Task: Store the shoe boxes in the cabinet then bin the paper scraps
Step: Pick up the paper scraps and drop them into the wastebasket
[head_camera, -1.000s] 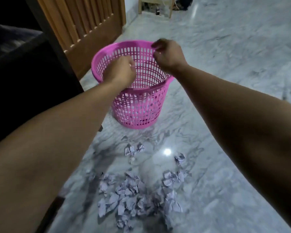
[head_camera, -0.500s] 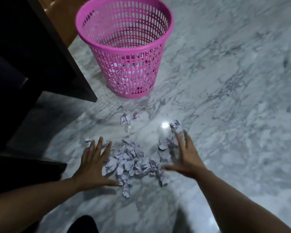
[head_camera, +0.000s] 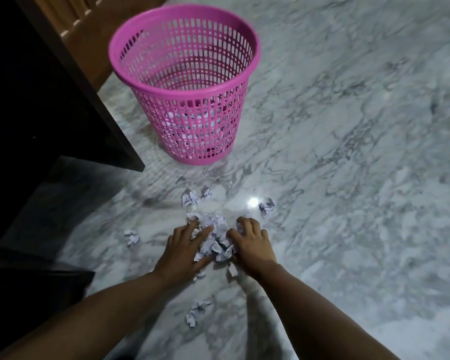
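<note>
A heap of crumpled white paper scraps (head_camera: 215,233) lies on the marble floor, squeezed between my two hands. My left hand (head_camera: 183,249) presses on its left side, fingers spread over the paper. My right hand (head_camera: 252,244) curls around its right side. Loose scraps lie apart: two balls (head_camera: 192,197) beyond the heap, one (head_camera: 266,206) to the right, one (head_camera: 131,237) to the left, and a few (head_camera: 196,311) between my forearms. The pink mesh bin (head_camera: 185,81) stands upright farther away, with white scraps visible through its lower wall.
A dark cabinet (head_camera: 50,100) rises on the left, its corner close to the bin. A wooden slatted panel (head_camera: 89,29) stands behind it. Grey-veined marble floor (head_camera: 348,178) stretches to the right. A dark shape (head_camera: 37,289) fills the lower left.
My hands left the bin rim, dropped to the floor on either side of the scraps, then swept inward, bunching the spread-out paper into a tight heap.
</note>
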Demonstrator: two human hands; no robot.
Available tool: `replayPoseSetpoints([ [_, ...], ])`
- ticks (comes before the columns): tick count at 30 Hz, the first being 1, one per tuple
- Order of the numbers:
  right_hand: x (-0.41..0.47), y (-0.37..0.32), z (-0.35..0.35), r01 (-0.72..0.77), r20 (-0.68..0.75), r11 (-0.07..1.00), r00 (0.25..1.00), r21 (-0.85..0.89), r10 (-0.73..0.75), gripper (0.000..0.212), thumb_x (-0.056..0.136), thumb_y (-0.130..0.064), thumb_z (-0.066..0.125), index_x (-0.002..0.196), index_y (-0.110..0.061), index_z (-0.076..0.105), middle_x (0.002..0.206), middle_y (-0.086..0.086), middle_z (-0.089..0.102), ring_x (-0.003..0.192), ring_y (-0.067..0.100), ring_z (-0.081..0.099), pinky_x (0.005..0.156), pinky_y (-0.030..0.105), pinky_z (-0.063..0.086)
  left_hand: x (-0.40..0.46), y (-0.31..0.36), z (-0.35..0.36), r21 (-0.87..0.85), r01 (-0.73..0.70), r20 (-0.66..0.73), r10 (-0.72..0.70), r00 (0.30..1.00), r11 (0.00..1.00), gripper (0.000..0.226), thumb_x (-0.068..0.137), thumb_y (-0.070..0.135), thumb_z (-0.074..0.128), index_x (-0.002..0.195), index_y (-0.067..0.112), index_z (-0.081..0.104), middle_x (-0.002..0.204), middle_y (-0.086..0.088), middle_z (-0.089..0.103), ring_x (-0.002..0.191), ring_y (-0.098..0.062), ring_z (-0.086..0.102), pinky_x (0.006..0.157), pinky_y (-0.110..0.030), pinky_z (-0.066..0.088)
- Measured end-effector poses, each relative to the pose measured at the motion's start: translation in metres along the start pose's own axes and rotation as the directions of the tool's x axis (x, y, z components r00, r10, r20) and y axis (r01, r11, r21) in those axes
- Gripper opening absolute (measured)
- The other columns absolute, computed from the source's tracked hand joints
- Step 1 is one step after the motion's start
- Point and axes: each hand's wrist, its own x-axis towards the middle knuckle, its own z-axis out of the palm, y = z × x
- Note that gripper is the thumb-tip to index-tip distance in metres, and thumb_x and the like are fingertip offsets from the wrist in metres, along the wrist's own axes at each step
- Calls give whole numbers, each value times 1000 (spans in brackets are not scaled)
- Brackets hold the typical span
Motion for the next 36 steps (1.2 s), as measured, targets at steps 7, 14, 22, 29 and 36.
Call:
replayPoseSetpoints([
  [7,11,12,-13,-197,45,978,980,75,194,41,92,-7,52,129,-23,43,155,11,18,133,36,30,86,44,51,28,0,-4,-83,-52,21,54,998,995,64,88,30,64,146,37,39,130,2,44,110,-26,48,86,-41,51],
  [14,10,28,-34,-247,-111,922,950,299,291,23,86,-34,58,106,-23,54,114,-1,54,106,26,55,68,33,43,40,4,-29,-207,8,-5,-10,1000,978,56,73,60,74,123,44,54,109,14,53,94,-18,65,73,-32,52],
  [22,2,31,-65,-142,-297,750,858,647,418,25,80,-34,65,77,-23,43,64,-3,54,64,22,55,55,39,48,47,24,-73,-140,-119,-99,105,990,983,67,58,94,62,96,39,63,98,18,58,91,-2,59,74,-32,53],
  [29,34,8,-157,274,-543,538,715,797,441,37,80,-11,69,69,-20,36,57,-3,34,55,13,32,52,33,35,62,53,-140,-313,-331,-447,170,878,890,32,85,46,73,74,19,60,74,13,47,70,-2,52,64,-30,42],
  [36,68,-34,-302,624,-778,474,561,622,283,36,82,-2,65,71,-29,44,60,-16,48,56,6,45,55,25,38,89,94,-277,-379,-486,-755,41,655,788,19,90,24,74,82,12,62,86,-4,61,78,-14,60,67,-26,49],
])
